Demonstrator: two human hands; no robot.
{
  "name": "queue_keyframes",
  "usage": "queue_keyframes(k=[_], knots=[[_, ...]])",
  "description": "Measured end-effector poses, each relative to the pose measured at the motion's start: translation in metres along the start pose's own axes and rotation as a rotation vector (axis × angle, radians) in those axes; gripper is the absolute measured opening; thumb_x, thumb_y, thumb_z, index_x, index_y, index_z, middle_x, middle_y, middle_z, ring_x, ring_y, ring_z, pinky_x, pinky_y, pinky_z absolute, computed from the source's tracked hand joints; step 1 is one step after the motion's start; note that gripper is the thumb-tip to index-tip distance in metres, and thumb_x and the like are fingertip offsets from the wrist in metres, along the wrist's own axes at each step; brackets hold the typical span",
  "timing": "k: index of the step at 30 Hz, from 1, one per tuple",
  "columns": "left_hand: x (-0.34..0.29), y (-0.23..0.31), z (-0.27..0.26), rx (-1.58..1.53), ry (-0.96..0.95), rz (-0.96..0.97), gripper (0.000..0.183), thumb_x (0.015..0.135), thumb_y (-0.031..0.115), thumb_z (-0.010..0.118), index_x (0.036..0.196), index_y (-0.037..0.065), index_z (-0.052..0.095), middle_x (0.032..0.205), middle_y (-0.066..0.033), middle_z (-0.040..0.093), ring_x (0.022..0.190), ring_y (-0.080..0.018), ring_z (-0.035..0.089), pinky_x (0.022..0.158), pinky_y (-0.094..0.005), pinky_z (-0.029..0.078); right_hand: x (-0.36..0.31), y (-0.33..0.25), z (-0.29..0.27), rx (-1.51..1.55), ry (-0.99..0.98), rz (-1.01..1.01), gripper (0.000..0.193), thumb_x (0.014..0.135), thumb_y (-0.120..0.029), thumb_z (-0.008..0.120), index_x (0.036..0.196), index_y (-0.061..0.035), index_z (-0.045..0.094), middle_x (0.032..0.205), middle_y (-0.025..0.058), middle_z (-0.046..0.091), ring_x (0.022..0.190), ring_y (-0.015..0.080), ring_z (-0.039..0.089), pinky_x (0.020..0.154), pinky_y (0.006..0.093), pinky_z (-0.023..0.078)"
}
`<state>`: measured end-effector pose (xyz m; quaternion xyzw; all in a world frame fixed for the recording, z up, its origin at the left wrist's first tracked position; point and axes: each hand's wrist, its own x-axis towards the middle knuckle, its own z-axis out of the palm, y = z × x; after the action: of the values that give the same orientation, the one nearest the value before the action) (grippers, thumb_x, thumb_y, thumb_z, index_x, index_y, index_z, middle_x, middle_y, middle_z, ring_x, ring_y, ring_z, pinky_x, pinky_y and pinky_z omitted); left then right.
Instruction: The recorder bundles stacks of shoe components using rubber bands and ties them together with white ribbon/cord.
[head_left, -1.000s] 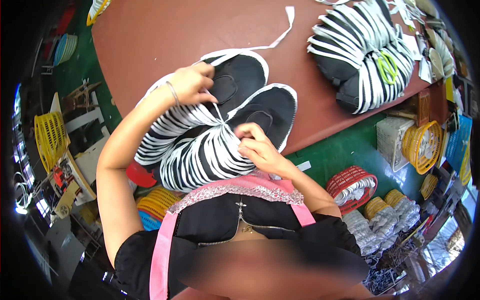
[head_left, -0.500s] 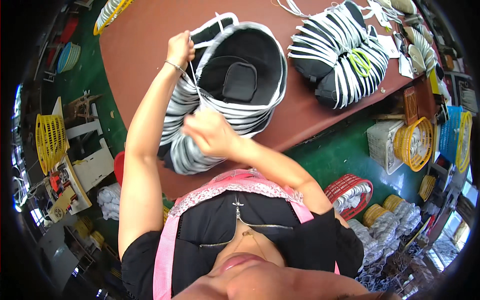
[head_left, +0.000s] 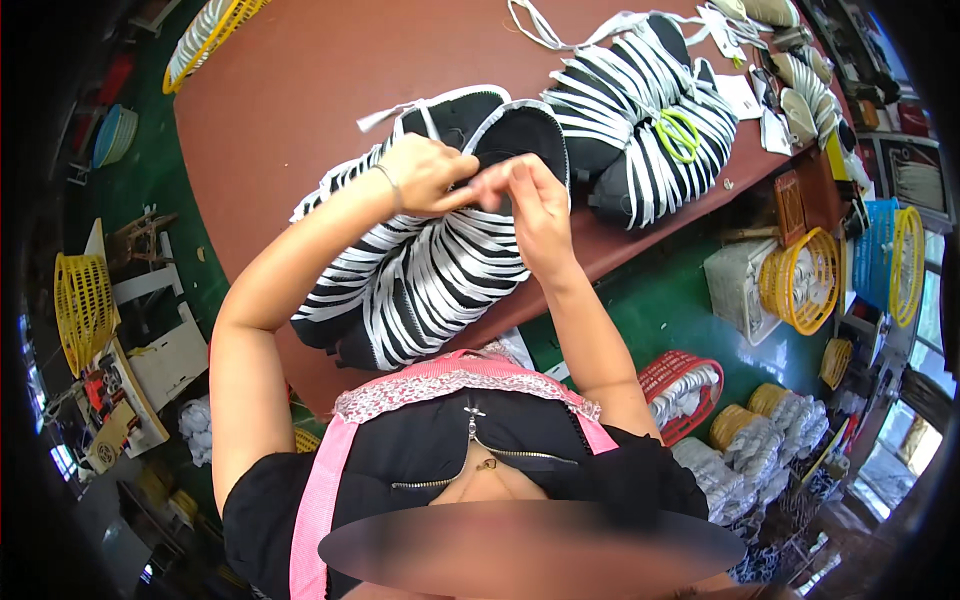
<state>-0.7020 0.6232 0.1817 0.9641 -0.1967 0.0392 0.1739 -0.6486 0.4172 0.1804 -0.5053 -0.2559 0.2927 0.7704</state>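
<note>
A bundle of nested black, white-edged pieces [head_left: 445, 270], which look like shoe uppers, lies in two rows at the table's near edge. Above its open far end my left hand [head_left: 430, 175] is closed, fingers curled and pointing right. My right hand [head_left: 535, 215] meets it there from the right, thumb and fingers pinched together and partly smeared. Whatever sits between the fingertips is too small to make out. At the bundle's far left a white strip [head_left: 385, 117] sticks out. To the right is a similar bundle [head_left: 640, 120] with a yellow-green cord [head_left: 677, 135] on it.
The red-brown table [head_left: 270, 120] carries loose white straps [head_left: 545, 30] and beige shoe pieces [head_left: 800, 105] at the far right. On the green floor stand a red basket [head_left: 685, 390], a yellow basket [head_left: 805, 280] and, leftward, another yellow basket [head_left: 82, 305].
The bundle has tipped, so its rows of white edges show more and its open end less. Both hands have come together above its far end; the cord stretched between them no longer shows.
</note>
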Motion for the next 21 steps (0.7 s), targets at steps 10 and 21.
queue_keyframes(k=[10, 21], knots=[[-0.025, 0.000, -0.001, -0.158, 0.121, -0.500, 0.034, 0.098, 0.030, 0.049, 0.077, 0.005, 0.060, 0.066, -0.0188, 0.060, 0.065, -0.0367, 0.064, 0.065, -0.0486, 0.050, 0.004, 0.075, 0.027, -0.425, 0.006, 0.145, 0.020, 0.097, -0.011, 0.061, 0.112, 0.0006, 0.068, 0.088, 0.0087, 0.073, 0.078, 0.0149, 0.070, 0.066, 0.0286, 0.054], [-0.010, -0.002, -0.026, -0.934, 0.011, -0.261, 0.039, 0.088, 0.009, 0.063, 0.124, 0.012, 0.048, 0.115, -0.0140, 0.067, 0.124, -0.0255, 0.058, 0.100, -0.0398, 0.048, 0.010, 0.082, 0.017, -0.812, -0.072, -0.023, 0.011, 0.085, -0.008, 0.069, 0.086, 0.0025, 0.073, 0.084, 0.0192, 0.069, 0.080, 0.0367, 0.067, 0.074, 0.0440, 0.052]])
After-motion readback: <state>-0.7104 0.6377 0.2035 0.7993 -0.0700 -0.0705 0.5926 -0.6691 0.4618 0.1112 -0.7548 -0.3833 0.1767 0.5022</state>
